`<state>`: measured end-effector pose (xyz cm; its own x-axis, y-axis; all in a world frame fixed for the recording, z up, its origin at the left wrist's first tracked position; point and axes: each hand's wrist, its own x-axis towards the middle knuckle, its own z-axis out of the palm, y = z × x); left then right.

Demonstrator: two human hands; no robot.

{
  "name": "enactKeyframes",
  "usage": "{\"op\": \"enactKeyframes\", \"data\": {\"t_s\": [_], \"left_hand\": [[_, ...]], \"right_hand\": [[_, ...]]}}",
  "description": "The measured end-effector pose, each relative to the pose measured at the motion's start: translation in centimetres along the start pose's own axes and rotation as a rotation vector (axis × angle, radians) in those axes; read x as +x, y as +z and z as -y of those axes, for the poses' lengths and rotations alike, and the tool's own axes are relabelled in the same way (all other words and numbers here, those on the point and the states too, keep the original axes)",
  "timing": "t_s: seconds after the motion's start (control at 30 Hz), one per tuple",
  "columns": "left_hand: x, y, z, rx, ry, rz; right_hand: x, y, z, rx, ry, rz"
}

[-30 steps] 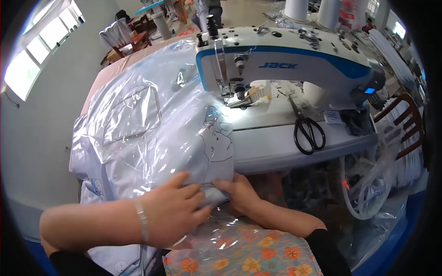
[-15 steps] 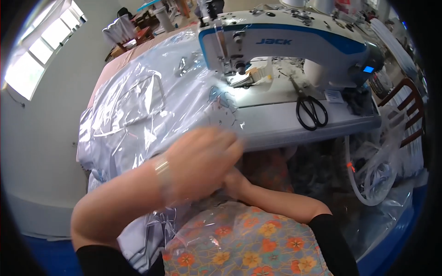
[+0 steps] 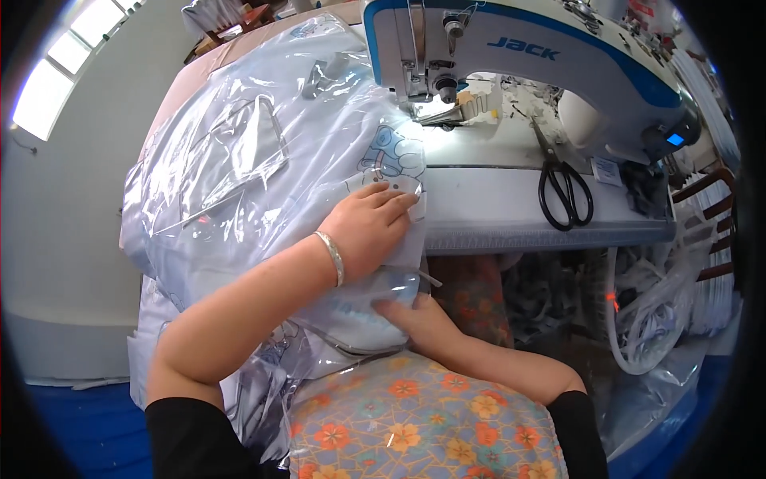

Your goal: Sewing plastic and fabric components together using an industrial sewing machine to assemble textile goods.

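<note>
Glossy clear plastic sheeting [image 3: 231, 172], with pale cartoon prints showing at its right side, spreads over the left of the sewing table. My left hand [image 3: 371, 227], a silver bangle at its wrist, lies flat on this sheeting with the fingers stretched toward its right edge. Lower down, my right hand [image 3: 419, 319] pinches the near right edge, thumb on top and the other fingers hidden underneath. A grey strip runs along the sheeting's edge by that hand. Just beyond my left fingertips stands the white and blue sewing machine [image 3: 511, 52], its needle area lit.
Black-handled scissors [image 3: 565, 195] lie on the machine bed at right. A ruler strip [image 3: 550, 237] follows the table's front edge. A wooden chair [image 3: 714, 215] and bundled clear plastic [image 3: 646, 319] are at far right. A flowered apron [image 3: 431, 423] covers my lap.
My left hand, blurred before above the near edge, now rests flat on the sheeting. The right hand's thumb has come into sight on the edge. The view has tilted down.
</note>
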<state>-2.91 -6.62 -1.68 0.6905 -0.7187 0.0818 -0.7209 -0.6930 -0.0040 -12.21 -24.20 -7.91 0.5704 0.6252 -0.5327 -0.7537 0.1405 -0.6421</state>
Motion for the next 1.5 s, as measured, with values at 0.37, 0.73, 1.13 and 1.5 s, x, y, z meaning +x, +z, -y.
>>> {"op": "enactKeyframes", "data": {"t_s": [0.37,0.73,1.13,1.5], "left_hand": [[3.2,0.9,3.0,-0.234,-0.097,-0.131],[6.1,0.8,6.1,-0.209,-0.087,0.009],[3.4,0.3,4.6,-0.184,-0.034,0.050],[5.7,2.0,9.6,-0.237,0.117,-0.038]], "right_hand": [[1.8,-1.1,1.8,-0.259,-0.238,0.019],[4.0,-3.7,1.1,-0.167,0.013,0.187],[-1.3,-2.8,4.0,-0.019,-0.071,0.271],[0.5,-1.9,6.2,0.209,0.054,-0.060]]}}
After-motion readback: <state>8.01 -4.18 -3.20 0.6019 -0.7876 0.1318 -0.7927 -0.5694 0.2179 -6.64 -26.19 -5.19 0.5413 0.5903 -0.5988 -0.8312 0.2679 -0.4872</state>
